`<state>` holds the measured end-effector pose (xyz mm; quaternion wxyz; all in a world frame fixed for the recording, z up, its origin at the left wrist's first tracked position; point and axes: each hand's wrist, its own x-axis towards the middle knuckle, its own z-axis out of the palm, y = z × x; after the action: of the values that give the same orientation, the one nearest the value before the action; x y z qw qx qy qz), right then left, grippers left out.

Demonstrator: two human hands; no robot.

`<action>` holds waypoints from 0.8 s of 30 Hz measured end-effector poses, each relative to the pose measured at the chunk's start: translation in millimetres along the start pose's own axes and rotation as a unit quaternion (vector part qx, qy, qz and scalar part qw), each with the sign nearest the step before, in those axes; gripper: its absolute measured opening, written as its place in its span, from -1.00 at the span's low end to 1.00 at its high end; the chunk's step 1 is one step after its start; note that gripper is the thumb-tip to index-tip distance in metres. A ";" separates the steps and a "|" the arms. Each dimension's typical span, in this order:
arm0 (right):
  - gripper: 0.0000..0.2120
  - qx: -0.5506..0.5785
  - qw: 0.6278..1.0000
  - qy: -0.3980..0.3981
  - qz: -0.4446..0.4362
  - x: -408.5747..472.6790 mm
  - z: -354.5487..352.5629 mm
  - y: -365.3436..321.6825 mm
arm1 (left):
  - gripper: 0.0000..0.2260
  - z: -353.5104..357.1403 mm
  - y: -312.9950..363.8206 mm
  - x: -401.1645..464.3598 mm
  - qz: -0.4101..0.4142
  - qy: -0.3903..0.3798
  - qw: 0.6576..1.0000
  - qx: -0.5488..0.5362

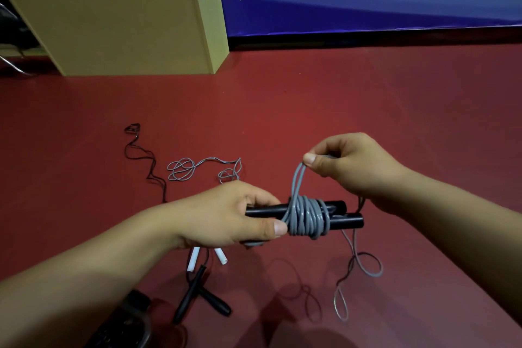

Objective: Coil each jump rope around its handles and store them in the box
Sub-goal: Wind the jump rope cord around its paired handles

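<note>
The left hand [226,215] grips the paired black handles [336,213], their long axis running left-right. Just above and right, the right hand's [350,167] fingers pinch the grey rope [306,216], already coiled around the handles. The box [113,14] stands far left.

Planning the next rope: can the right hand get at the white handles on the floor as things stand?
Probably not yet. The right hand pinches the grey rope being wound on the black handles, and the white handles lie below the left hand, partly hidden by it. It would have to let go first.
</note>
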<state>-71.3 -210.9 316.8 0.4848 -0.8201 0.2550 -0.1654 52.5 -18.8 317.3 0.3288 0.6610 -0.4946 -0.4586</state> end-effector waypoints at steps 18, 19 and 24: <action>-0.72 -0.033 0.996 -0.080 0.018 -8.1 3.5 -5.0 | -0.73 -2.8 7.6 -0.9 0.002 0.089 0.955 -0.283; -0.73 -0.045 0.995 -0.091 0.015 -7.9 5.4 -4.7 | -0.78 -2.7 8.0 0.3 -0.002 0.105 0.954 -0.281; -0.78 -0.086 0.988 -0.127 0.002 -9.1 9.9 1.7 | -0.79 -3.1 4.5 8.6 -0.043 0.200 0.948 -0.244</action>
<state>-74.0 -199.2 310.4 0.4412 -0.8726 0.2062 -0.0367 54.6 -28.4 320.0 0.5524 0.6592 -0.2623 -0.4376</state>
